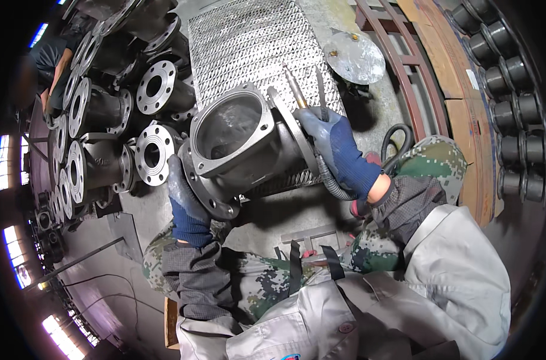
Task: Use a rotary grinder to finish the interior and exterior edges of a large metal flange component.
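A dark grey cast-metal valve body (249, 159) with round flanges and a square-cornered top opening is tilted in front of me, over the near end of a ridged metal plate (243, 36). My left hand (186, 201), in a blue and grey glove, grips the rim of its left flange; the fingertips are partly hidden. Beside the right flange, my gloved right hand (336, 141) is closed around a slim rod-shaped power tool (295, 87) with a brass-coloured collar. A black ribbed hose (334, 183) hangs below that hand. The tool's tip points away, past the flange.
Several flanged castings (99, 111) are stacked at left, close to the held one. A round metal disc (355, 58) stands at far right, near a brown metal frame (408, 60) and cardboard (471, 144). More dark castings (513, 102) line the right edge. Another person's arm (60, 75) shows at upper left.
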`<state>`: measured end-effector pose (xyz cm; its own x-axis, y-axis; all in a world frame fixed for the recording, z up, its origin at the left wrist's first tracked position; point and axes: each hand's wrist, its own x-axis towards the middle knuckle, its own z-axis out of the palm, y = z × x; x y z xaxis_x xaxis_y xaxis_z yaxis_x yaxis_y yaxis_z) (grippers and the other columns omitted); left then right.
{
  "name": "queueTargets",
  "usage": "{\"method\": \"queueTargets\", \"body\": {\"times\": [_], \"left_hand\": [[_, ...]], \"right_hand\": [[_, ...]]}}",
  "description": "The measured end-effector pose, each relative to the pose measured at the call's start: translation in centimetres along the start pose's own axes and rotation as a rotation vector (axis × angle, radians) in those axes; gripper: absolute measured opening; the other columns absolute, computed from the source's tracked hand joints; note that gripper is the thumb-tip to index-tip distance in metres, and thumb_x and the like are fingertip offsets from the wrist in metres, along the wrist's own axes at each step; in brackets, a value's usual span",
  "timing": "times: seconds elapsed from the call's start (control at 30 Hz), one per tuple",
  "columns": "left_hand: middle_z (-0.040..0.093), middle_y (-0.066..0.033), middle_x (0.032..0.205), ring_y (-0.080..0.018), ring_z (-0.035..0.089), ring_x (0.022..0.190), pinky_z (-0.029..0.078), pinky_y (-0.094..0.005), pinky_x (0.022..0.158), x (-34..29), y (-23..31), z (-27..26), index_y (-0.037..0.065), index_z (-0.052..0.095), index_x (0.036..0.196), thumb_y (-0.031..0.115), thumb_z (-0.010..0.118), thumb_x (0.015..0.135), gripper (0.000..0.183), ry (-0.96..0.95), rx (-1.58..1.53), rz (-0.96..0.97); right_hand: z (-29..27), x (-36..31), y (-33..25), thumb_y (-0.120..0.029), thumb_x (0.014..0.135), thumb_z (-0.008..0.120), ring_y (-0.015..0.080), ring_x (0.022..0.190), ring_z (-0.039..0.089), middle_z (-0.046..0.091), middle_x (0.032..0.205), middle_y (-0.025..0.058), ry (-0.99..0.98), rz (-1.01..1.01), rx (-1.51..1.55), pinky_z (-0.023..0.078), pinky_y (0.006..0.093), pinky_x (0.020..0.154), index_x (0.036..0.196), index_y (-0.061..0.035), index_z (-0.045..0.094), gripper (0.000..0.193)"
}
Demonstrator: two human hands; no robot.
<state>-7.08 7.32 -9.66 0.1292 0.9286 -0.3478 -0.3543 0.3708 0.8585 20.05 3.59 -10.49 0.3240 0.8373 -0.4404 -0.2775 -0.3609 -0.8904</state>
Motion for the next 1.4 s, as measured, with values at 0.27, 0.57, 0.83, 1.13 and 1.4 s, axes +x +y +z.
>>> {"method": "queueTargets", "body": {"times": [0.27,0.57,0.83,1.13,1.4], "left_hand": [[0.049,-0.0139,0.143,-0.0293,0.049,0.129,0.037,-0.0448,0.112,-0.7,-1.0,-0.1,0.006,0.041,0.146,0.045,0.033,0.105,0.057,0.006,-0.280,0.005],[0.041,-0.0131,0.150,-0.0291,0.041,0.135,0.032,-0.0453,0.115,-1.9,-1.5,0.5,0.006,0.033,0.150,0.047,0.032,0.105,0.061,0.006,-0.206,0.062],[0.052,-0.0128,0.140,-0.0293,0.052,0.125,0.040,-0.0444,0.108,-2.6,-1.3,0.6,0.006,0.043,0.143,0.047,0.039,0.103,0.058,0.085,-0.188,0.007],[0.051,-0.0131,0.140,-0.0297,0.050,0.126,0.040,-0.0468,0.109,-6.3,-0.8,0.5,0.006,0.045,0.142,0.046,0.035,0.104,0.056,0.072,-0.348,-0.151],[0.059,-0.0212,0.126,-0.0258,0.061,0.111,0.049,-0.0372,0.097,-9.3,0.2,0.8,-0.004,0.049,0.132,0.023,0.044,0.103,0.040,0.001,0.442,0.267]], "right_hand": [[-0.6,0.3,0.1,-0.029,0.096,0.061,0.0046,0.062,0.052,0.062,0.075,-0.0005,-0.076,-0.056,-0.037,0.044,0.0228,0.056,0.105,0.0040,0.065,0.035],[-0.7,-0.3,0.3,-0.024,0.096,0.061,0.0024,0.067,0.049,0.061,0.079,-0.0029,-0.087,-0.054,0.017,0.042,0.0209,0.057,0.115,0.0026,0.064,0.033],[-0.8,-0.7,-0.1,-0.024,0.095,0.062,0.0045,0.067,0.052,0.063,0.079,-0.0018,-0.071,0.021,0.033,0.045,0.0217,0.061,0.109,0.0030,0.065,0.030],[-0.3,-1.9,-1.2,-0.029,0.097,0.056,0.0103,0.074,0.060,0.067,0.083,0.0028,-0.156,0.086,-0.115,0.049,0.0279,0.069,0.101,0.0021,0.068,0.033],[-2.2,-2.2,-1.6,-0.012,0.075,0.073,0.0359,0.092,0.066,0.067,0.098,0.0192,-0.434,0.011,-0.203,0.051,0.0384,0.085,0.119,0.0023,0.058,0.048]]}}
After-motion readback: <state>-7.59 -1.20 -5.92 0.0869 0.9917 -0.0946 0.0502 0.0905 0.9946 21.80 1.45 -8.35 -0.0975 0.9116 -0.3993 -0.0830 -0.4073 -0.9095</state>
